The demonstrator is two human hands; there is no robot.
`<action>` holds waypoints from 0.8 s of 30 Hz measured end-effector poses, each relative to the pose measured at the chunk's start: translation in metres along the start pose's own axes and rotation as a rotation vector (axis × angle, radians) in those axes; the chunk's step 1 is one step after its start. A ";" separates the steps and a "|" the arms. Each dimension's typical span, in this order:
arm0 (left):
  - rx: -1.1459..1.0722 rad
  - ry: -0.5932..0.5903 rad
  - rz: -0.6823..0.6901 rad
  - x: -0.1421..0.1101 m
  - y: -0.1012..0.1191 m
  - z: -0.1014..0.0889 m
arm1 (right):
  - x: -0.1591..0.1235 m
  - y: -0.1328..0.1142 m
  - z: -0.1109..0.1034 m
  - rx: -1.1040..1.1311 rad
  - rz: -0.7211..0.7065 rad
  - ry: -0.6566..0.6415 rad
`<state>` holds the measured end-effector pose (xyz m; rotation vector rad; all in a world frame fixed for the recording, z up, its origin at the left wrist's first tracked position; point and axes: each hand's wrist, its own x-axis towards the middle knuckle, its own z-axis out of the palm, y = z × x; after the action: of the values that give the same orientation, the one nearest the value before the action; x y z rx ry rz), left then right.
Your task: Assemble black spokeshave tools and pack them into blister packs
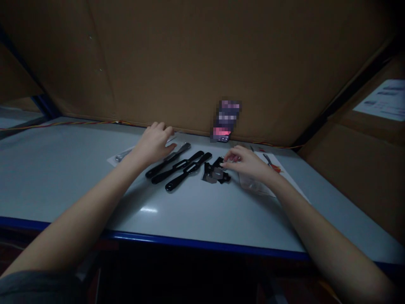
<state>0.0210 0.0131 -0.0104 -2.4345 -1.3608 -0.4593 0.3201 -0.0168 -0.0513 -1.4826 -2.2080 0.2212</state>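
Observation:
Three long black tool bodies that look like spokeshave bodies, each with a framed opening mid-length, lie side by side on the table; the nearest is the right-hand body (189, 171). Over the far part of the left-hand body (167, 160) hovers my left hand (155, 141), its fingers apart and nothing seen in them. To the right is a small pile of slotted grey blades (209, 175) and black metal parts (225, 177). My right hand (242, 160) pinches at a black metal part (217, 162) on the pile's far side; its fingertips partly hide the contact.
A phone (225, 120), its screen blurred out, leans on the cardboard wall (177, 63) behind the table (95, 185). Under my right hand lies a clear plastic bag (253, 185), beside a printed sheet (289, 181). Shiny metal pieces (119, 157) rest on paper at left. Thin wires (79, 123) run along the back.

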 end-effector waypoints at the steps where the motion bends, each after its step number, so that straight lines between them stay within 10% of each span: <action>1: -0.061 -0.017 0.067 -0.001 0.008 -0.002 | 0.000 0.000 0.000 -0.008 -0.006 0.004; 5: -0.225 -0.195 0.221 -0.005 0.036 0.002 | -0.001 0.000 0.006 -0.055 -0.025 0.061; 13: -0.249 -0.306 0.032 -0.009 0.051 0.019 | 0.002 0.002 0.005 -0.037 0.020 0.114; 24: -0.258 -0.249 0.083 -0.011 0.056 0.022 | 0.000 -0.007 -0.003 -0.025 -0.004 0.130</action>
<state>0.0660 -0.0145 -0.0410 -2.8274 -1.3603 -0.3365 0.3163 -0.0202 -0.0458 -1.4628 -2.1174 0.0931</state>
